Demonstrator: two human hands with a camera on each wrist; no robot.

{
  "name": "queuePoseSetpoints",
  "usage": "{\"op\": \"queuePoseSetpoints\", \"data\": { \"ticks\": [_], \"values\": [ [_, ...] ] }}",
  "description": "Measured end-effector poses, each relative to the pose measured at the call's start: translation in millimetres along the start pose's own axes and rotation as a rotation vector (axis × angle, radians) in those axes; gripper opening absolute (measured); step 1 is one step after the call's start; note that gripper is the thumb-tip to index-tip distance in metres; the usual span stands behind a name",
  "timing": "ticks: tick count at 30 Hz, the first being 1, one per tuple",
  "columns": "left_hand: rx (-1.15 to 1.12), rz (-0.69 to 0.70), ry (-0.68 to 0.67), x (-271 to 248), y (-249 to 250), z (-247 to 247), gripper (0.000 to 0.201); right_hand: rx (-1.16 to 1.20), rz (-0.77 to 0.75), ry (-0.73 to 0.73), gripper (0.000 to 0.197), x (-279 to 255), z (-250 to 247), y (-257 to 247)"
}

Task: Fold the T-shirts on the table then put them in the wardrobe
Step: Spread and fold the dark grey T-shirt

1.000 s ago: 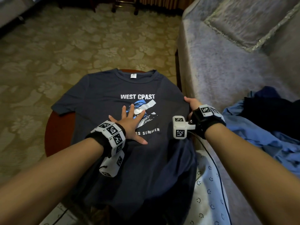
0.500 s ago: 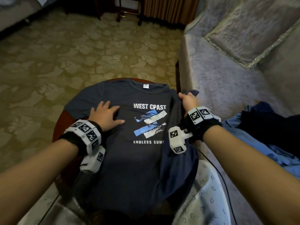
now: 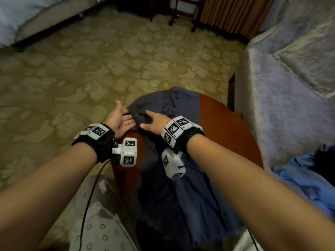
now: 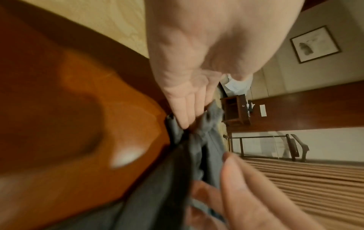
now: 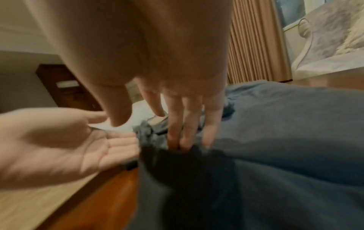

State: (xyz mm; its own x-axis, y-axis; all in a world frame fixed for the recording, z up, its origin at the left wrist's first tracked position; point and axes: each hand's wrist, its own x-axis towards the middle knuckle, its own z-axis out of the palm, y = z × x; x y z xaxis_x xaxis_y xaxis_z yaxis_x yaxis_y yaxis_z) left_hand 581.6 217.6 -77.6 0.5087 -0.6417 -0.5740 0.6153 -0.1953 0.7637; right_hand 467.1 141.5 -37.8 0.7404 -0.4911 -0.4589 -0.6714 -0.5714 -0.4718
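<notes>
A dark blue T-shirt (image 3: 181,105) lies on the round wooden table (image 3: 226,127), doubled over lengthwise so its print is hidden. It covers the table's left half and hangs over the near edge. My left hand (image 3: 120,120) is at the shirt's left edge, palm turned up, with straight fingers (image 4: 185,109) touching the bunched fabric (image 4: 157,186). My right hand (image 3: 154,121) lies flat on top of the shirt (image 5: 275,140) beside it, its straight fingers (image 5: 185,127) pressing the cloth down. Neither hand grips anything.
A grey sofa (image 3: 290,87) stands close to the table's right side, with a heap of blue and dark clothes (image 3: 308,174) on its seat. Patterned carpet (image 3: 90,69) spreads to the left and beyond. Chair legs (image 3: 181,17) stand at the far wall.
The shirt's right side has been carried across to the left, hiding the print. My right hand let go of it and now lies flat; my left hand slid to the left edge.
</notes>
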Motion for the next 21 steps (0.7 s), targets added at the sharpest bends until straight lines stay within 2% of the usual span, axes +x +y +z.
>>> {"op": "queuePoseSetpoints", "data": {
  "ticks": [2, 5, 8, 12, 14, 16, 17, 21],
  "values": [
    [0.058, -0.026, -0.029, 3.7, 2.1, -5.2, 0.063, -0.054, 0.054, 0.04, 0.057, 0.2, 1.0, 6.9],
    [0.237, 0.002, -0.011, 6.6, 2.0, 0.1, 0.015, 0.025, 0.114, 0.154, 0.042, 0.5, -5.6, 29.5],
    [0.351, 0.048, 0.111, 12.9, 4.4, 11.3, 0.018, 0.12, 0.188, 0.273, 0.034, -1.7, -12.3, 50.8],
    [0.483, 0.16, 0.246, 25.0, 6.1, 18.8, 0.031, 0.156, 0.278, 0.289, 0.039, -0.9, -14.5, 67.1],
    [0.433, 0.206, 0.281, 25.8, 8.0, 18.2, 0.022, 0.262, 0.307, 0.318, 0.037, 3.4, -14.4, 70.3],
    [0.283, 0.184, 0.248, 20.7, 10.7, 15.8, 0.005, 0.356, 0.303, 0.344, 0.033, 11.8, -11.6, 68.8],
    [0.217, 0.148, 0.238, 19.4, 10.3, 12.9, 0.007, 0.385, 0.282, 0.349, 0.035, 17.3, -9.8, 66.2],
    [0.028, 0.039, 0.224, 9.6, 4.3, -6.6, 0.017, 0.619, 0.107, 0.336, 0.066, 35.7, -10.5, 47.8]
  ]
}}
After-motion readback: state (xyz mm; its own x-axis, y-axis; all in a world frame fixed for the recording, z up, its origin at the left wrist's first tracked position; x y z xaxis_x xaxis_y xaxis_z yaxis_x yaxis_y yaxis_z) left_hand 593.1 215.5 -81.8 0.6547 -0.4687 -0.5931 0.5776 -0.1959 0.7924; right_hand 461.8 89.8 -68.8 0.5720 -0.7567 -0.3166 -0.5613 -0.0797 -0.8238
